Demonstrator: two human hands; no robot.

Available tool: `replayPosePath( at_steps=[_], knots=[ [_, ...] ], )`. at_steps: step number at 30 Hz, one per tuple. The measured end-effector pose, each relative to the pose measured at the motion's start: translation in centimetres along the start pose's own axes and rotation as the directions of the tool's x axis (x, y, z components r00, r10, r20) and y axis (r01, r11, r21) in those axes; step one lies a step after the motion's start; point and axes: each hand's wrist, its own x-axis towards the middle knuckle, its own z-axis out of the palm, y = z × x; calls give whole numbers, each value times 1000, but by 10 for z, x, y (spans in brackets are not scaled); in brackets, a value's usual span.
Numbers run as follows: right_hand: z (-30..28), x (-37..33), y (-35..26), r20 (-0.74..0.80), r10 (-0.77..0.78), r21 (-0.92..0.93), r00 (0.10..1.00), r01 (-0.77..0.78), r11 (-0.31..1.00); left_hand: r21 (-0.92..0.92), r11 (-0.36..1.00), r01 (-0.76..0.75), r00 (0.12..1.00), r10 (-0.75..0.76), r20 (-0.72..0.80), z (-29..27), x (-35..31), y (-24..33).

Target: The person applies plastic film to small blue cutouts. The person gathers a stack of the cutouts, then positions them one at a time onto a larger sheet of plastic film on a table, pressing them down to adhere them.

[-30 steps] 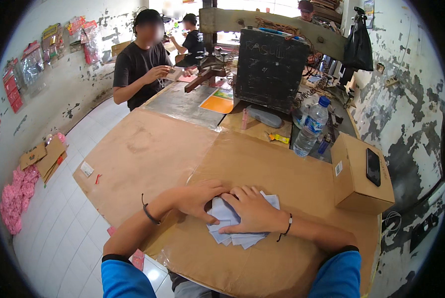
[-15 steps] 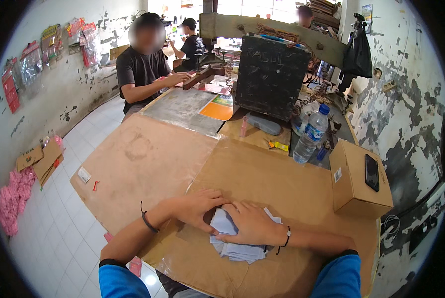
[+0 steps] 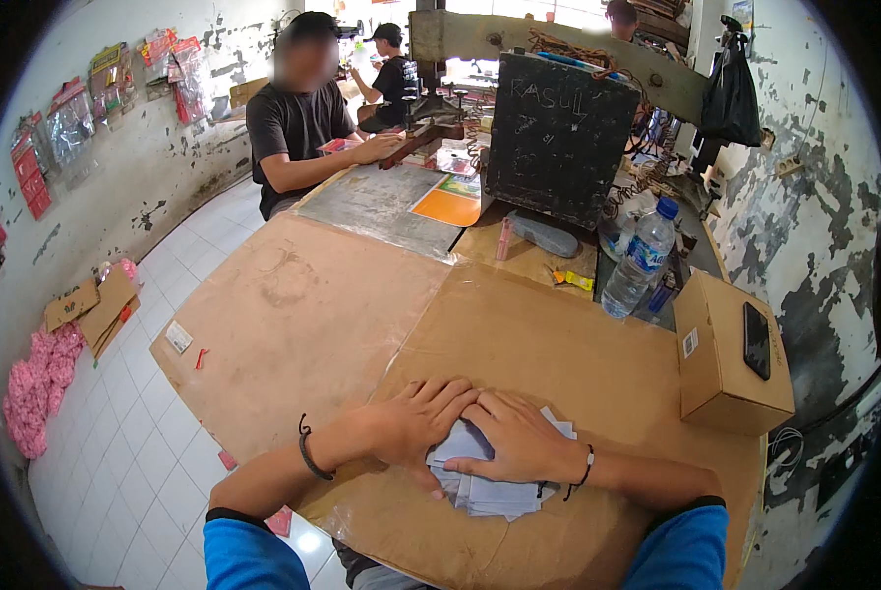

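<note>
Covering a pile of pale flat pieces (image 3: 499,499) on the desk (image 3: 549,339), the left grip (image 3: 416,428) and right grip (image 3: 529,440) are meeting at the fingertips in the head view. The left is curving along the pile's left edge, the right is lying over it; both thumbs are standing apart from the fingers. Rightward, a capped clear bottle (image 3: 642,261) is standing near a cardboard box (image 3: 718,385), whose contents are staying hidden; a dark phone (image 3: 756,339) is lying on top.

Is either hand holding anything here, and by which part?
A firm hold cannot be told: the right hand lies over the top of the pile of pale, flat pieces; the left hand is at its left edge.
</note>
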Motion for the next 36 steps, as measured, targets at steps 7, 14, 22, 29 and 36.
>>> replayPosePath(
  at_steps=[7, 14, 22, 29, 36],
  knots=[
    [-2, -2, 1, -6, 6, -48, 1000, -6, 999, -138, 989, -52, 998, 58, 34, -17, 8, -8],
    [-1, -1, 3, -48, -65, -99, 997, 60, 993, -178, 971, -161, 983, 143, -112, -14, 4, -17],
    [4, -5, 5, -99, -40, -161, 994, 23, 987, -156, 988, 10, 1000, -14, -24, -21, 4, -25],
    [1, -4, 3, -90, -64, -155, 994, 49, 987, -49, 999, -9, 999, 8, -33, -16, 5, -29],
    [6, -4, 7, -88, -113, -182, 990, 95, 979, -86, 996, 1, 1000, -3, -27, -21, 4, -27]
  ],
)
